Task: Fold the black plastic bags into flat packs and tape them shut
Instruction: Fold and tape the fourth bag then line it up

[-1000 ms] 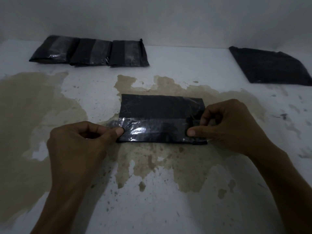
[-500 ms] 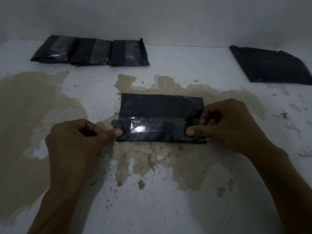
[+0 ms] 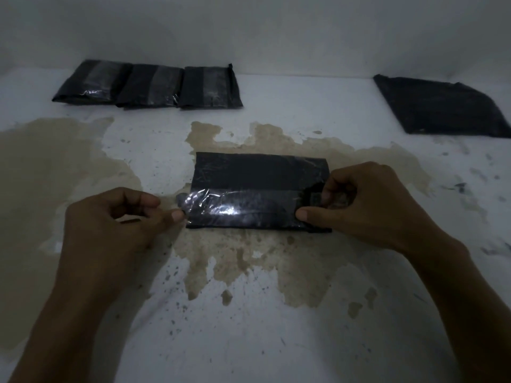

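Observation:
A folded black bag pack (image 3: 260, 172) lies flat in the middle of the stained white surface. A strip of clear shiny tape (image 3: 237, 207) runs across its near half. My left hand (image 3: 116, 225) pinches the tape's left end, which sticks out past the pack's left edge. My right hand (image 3: 367, 205) grips the pack's right end, thumb flat along the near edge and fingers curled over the tape's right end.
Three taped black packs (image 3: 149, 85) lie in a row at the back left by the wall. A flat unfolded black bag (image 3: 442, 106) lies at the back right. Brown stains cover the surface (image 3: 276, 313) around the pack.
My left thumb has drawn slightly away from the pack's left edge, with the tape end between the fingers. The right hand has stayed in place on the right end.

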The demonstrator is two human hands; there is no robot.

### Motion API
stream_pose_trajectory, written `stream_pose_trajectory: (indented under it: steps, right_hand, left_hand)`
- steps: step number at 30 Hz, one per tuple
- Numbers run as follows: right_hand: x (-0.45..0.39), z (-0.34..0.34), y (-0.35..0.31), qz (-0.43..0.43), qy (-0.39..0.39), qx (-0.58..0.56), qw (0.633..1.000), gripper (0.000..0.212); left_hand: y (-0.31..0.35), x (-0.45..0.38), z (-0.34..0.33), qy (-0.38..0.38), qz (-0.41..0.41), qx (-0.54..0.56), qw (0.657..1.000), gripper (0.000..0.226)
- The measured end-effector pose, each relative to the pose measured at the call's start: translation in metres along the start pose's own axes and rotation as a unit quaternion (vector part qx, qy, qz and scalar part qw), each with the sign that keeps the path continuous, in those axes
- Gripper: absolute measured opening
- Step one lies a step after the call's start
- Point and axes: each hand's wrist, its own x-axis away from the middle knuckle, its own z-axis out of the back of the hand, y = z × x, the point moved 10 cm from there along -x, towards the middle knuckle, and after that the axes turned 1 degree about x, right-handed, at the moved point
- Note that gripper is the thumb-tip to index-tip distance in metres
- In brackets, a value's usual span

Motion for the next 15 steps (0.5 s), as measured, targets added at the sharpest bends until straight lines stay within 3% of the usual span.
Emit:
stream_pose_trajectory:
  steps: [3,7,10,12,15]
  right_hand:
    - [0.001,-0.001,-0.001,0.002,0.001,-0.003,1.000,0.050]
    - [0.002,-0.003,-0.001,-0.002,-0.003,-0.001,1.000,0.053]
    - [0.001,-0.002,-0.002,-0.002,-0.003,0.004,1.000,0.051]
    - [0.001,-0.002,-0.002,-0.002,-0.003,0.005,1.000,0.050]
    - [-0.001,-0.003,0.000,-0.002,0.001,0.007,1.000,0.056]
  left_hand:
    - [-0.014,-0.004,0.006,0.004,0.022,0.002,1.000,0.015]
    - [0.004,0.005,0.028,0.102,-0.012,-0.086,0.991,0.024]
    - [0.073,0.040,-0.008,0.066,-0.209,-0.122,0.968,0.009]
    - [0.115,0.073,-0.059,-0.018,-0.363,-0.170,0.916,0.006]
    - [0.123,0.091,-0.117,-0.104,-0.446,-0.215,0.863,0.011]
